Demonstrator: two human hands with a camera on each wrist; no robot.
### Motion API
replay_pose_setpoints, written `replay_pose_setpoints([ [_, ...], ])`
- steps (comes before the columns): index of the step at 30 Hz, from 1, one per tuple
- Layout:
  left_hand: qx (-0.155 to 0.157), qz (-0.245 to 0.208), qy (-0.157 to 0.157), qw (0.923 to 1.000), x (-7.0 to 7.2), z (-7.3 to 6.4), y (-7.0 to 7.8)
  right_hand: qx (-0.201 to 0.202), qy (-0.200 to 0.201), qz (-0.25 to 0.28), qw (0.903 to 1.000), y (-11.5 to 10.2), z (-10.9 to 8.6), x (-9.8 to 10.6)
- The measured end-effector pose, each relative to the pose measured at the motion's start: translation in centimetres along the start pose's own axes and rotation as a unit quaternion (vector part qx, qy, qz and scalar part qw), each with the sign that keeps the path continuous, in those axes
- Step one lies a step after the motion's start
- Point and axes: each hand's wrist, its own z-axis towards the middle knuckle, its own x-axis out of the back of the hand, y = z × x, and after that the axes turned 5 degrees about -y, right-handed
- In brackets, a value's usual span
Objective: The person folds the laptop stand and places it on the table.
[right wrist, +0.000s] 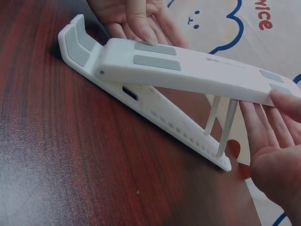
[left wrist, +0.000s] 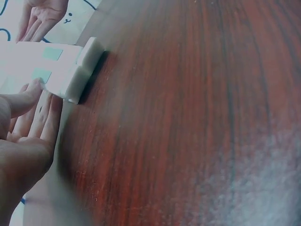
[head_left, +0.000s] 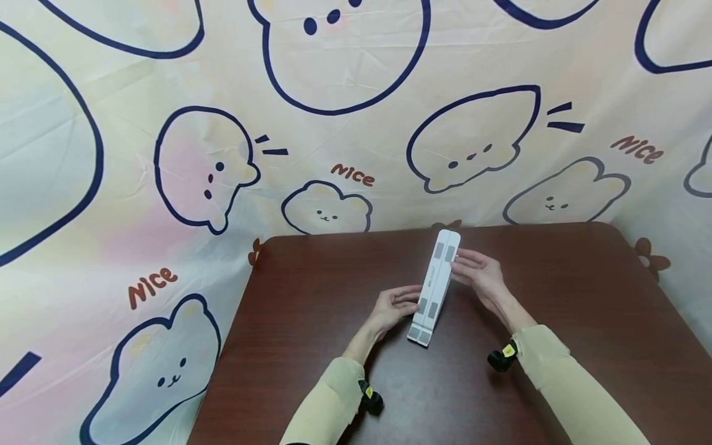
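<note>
A white folding laptop stand [head_left: 434,284] with grey pads stands on the table, narrow and slanting. In the right wrist view its top arm [right wrist: 202,66] is raised off the notched base [right wrist: 178,125] by thin support bars [right wrist: 228,126]. My left hand [head_left: 391,307] holds the lower part, thumb on a grey pad and fingers beneath. Toward the raised far end, my right hand [head_left: 483,278] pinches the edge, thumb above and fingers under the arm. The upturned front lip [right wrist: 75,44] shows past my left hand.
The dark brown wooden table [head_left: 311,272] has rounded far corners. Behind it and at both sides hangs a pale cloth [head_left: 345,142] printed with cartoon bears. Each wrist wears a small black camera [head_left: 502,357] by the light sleeve.
</note>
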Motion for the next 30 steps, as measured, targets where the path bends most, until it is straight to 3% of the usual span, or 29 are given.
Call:
replay_pose_setpoints([
  [9, -0.016, -0.017, 0.019, 0.9995, 0.45, 0.30, -0.09, 0.014, 0.005, 0.026, 0.9996, -0.11, -0.59, -0.05],
  [16, -0.028, -0.013, 0.060, 0.9977, 0.61, 0.50, -0.52, 0.021, -0.002, 0.045, 0.9988, 0.15, -0.88, 0.08],
  [30, -0.018, 0.001, 0.081, 0.9965, 0.76, 0.43, -0.34, 0.028, 0.000, 0.059, 0.9979, 0.42, -0.74, -0.24],
])
